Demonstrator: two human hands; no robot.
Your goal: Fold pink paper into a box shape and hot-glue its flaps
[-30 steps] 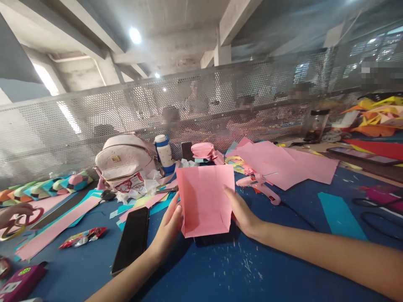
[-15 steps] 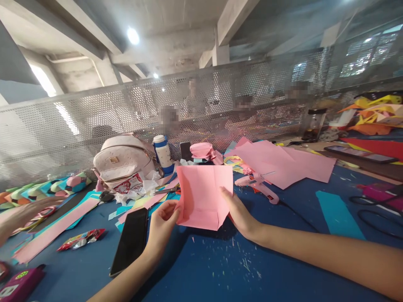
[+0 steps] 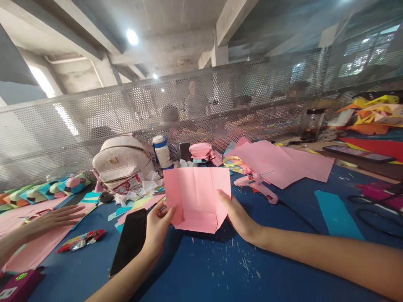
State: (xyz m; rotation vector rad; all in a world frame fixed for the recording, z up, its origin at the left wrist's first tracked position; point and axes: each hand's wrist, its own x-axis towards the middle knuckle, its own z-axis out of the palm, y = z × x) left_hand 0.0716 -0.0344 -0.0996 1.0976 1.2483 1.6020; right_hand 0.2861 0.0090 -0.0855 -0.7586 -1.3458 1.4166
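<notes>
A creased sheet of pink paper (image 3: pixel 198 197) is held up above the blue table, its side panels and bottom flap folded partly toward me. My left hand (image 3: pixel 159 222) pinches its lower left edge between thumb and fingers. On the other side, my right hand (image 3: pixel 237 214) grips the right edge, thumb on the front face and fingers behind, mostly hidden. Close by my left wrist lies a black phone (image 3: pixel 129 241). To the right of the paper rests a pink hot glue gun (image 3: pixel 258 186) with a black cord.
A co-worker's hand (image 3: pixel 53 220) lies over pink paper at the left. Behind stand a pale backpack (image 3: pixel 122 161) and a white-and-blue bottle (image 3: pixel 162 153). Large pink sheets (image 3: pixel 283 161) and a blue strip (image 3: pixel 338 214) lie right. A red snack wrapper (image 3: pixel 80 241) sits left; paper scraps dot the table.
The pink paper's left panel has swung outward, so the sheet is opened wider, and my left hand has shifted slightly left. The co-worker's hand has moved right, with pink paper now spread beneath it.
</notes>
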